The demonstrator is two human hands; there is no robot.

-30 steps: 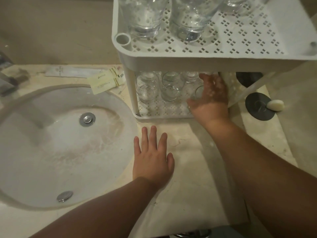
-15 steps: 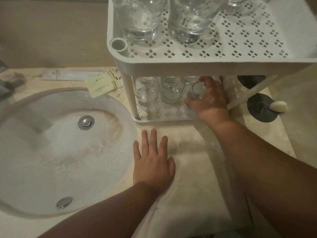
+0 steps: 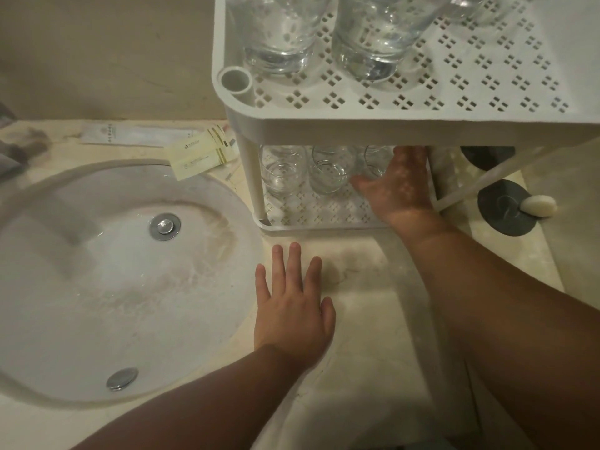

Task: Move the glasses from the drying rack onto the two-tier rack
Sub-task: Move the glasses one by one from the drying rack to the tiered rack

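Note:
The white two-tier rack (image 3: 487, 76) stands on the counter right of the sink. Two tall clear glasses (image 3: 279, 34) (image 3: 376, 37) stand on its upper shelf, with more cut off at the top edge. On the lower tier (image 3: 324, 225) stand two short glasses (image 3: 281, 175) (image 3: 329, 173). My right hand (image 3: 402, 183) reaches into the lower tier and holds a third short glass (image 3: 376, 160) between thumb and fingers; the upper shelf hides the fingertips. My left hand (image 3: 292, 303) lies flat on the counter in front of the rack. The drying rack is out of view.
A white round sink (image 3: 97, 287) with a metal drain fills the left. Paper sachets (image 3: 204, 154) lie behind it by the rack's leg. A dark round disc (image 3: 500, 219) with a small white lump (image 3: 539, 205) lies right of the rack.
My right hand has kept the glass on the lower tier and set it slightly deeper in; the thumb now stretches out to the left. My left hand has not moved.

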